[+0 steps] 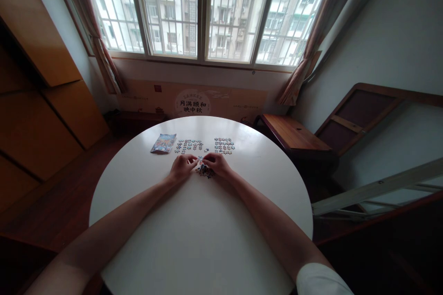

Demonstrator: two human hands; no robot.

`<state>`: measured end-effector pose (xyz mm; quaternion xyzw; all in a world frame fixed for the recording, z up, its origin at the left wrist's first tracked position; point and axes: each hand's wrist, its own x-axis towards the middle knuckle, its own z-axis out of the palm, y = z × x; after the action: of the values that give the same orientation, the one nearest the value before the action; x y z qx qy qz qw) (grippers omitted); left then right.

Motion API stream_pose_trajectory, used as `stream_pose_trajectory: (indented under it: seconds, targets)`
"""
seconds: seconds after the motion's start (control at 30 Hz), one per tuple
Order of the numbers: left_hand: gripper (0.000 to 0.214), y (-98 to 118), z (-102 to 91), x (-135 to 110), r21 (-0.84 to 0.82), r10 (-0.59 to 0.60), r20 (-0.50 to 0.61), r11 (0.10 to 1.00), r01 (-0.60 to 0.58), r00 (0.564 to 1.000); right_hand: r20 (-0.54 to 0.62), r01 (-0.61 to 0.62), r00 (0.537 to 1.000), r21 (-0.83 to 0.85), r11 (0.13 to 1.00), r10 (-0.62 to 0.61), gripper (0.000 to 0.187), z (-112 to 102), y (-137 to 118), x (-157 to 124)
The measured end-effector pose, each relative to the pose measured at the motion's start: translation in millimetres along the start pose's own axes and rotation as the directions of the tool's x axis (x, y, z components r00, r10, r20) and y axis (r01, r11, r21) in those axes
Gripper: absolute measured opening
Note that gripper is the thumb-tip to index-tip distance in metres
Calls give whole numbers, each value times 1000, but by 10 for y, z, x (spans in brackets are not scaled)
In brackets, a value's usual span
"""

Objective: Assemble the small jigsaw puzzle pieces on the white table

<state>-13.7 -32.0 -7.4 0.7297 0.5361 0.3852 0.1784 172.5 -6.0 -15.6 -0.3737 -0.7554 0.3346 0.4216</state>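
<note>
My left hand (182,167) and my right hand (217,163) meet near the middle of a round white table, fingertips pinched close together. Between them is a small light-blue jigsaw puzzle piece (200,158), which both sets of fingers appear to grip; its exact shape is too small to make out. Just below the fingertips lies a heap of loose jigsaw pieces (206,172), partly hidden by my right hand. Beyond my hands, pieces are spread in rows, one group (189,145) on the left and another (224,146) on the right. A single piece (206,150) lies between these groups.
A colourful picture packet (163,143) lies left of the rows. The white table (194,239) reaches toward me beneath both forearms. Behind it stand a printed cardboard panel (221,97) and a barred window. A low wooden stand (296,132) is to the right.
</note>
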Motion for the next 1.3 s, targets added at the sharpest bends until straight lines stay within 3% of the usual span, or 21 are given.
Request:
stream_pose_trajectory:
  seconds: [0.43, 1.3]
  targets:
    - [32, -7, 10, 2, 55, -48, 4, 997, 48, 999, -13, 3, 1000, 27, 1000, -2, 19, 14, 11, 5]
    - [29, 12, 5, 1, 82, -14, 19, 997, 13, 1000, 14, 7, 1000, 45, 999, -8, 19, 20, 13, 12]
